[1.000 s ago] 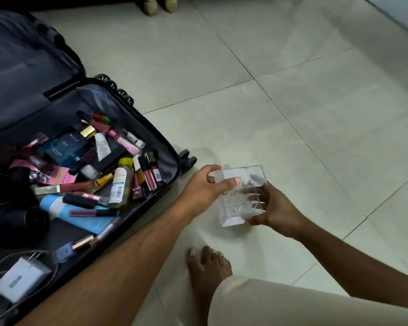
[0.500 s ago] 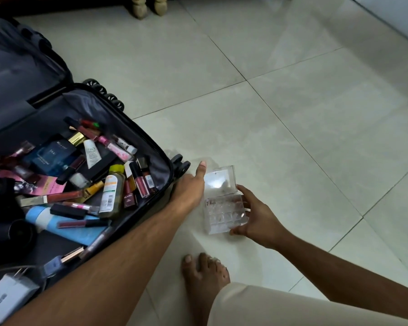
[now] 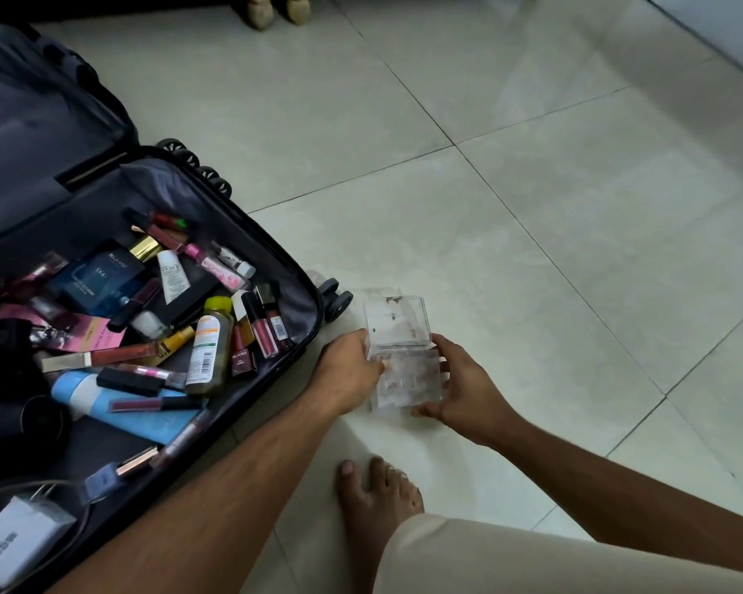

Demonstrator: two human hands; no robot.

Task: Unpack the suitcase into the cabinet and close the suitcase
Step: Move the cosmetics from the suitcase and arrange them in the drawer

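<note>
A dark suitcase (image 3: 305, 293) lies open on the tiled floor at the left, its near half full of cosmetics: lip glosses, a blue perfume box (image 3: 99, 278), a yellow-capped bottle (image 3: 209, 349), a light-blue tube (image 3: 116, 405). Just right of its wheels stands a clear plastic organiser box (image 3: 397, 349) on the floor. My left hand (image 3: 348, 370) grips the box's left side and my right hand (image 3: 460, 388) holds its right and front edge. No cabinet is in view.
A white charger (image 3: 16, 546) with cable and black round items (image 3: 14, 422) lie in the suitcase's near left corner. My bare foot (image 3: 378, 499) rests on the floor just below the box. Wooden furniture legs (image 3: 277, 8) stand at the top. Pale tiles stretch right.
The clear box, held tilted above the floor a second ago, now stands on the tiles. My left hand went from its top, off it, then back onto its left side.
</note>
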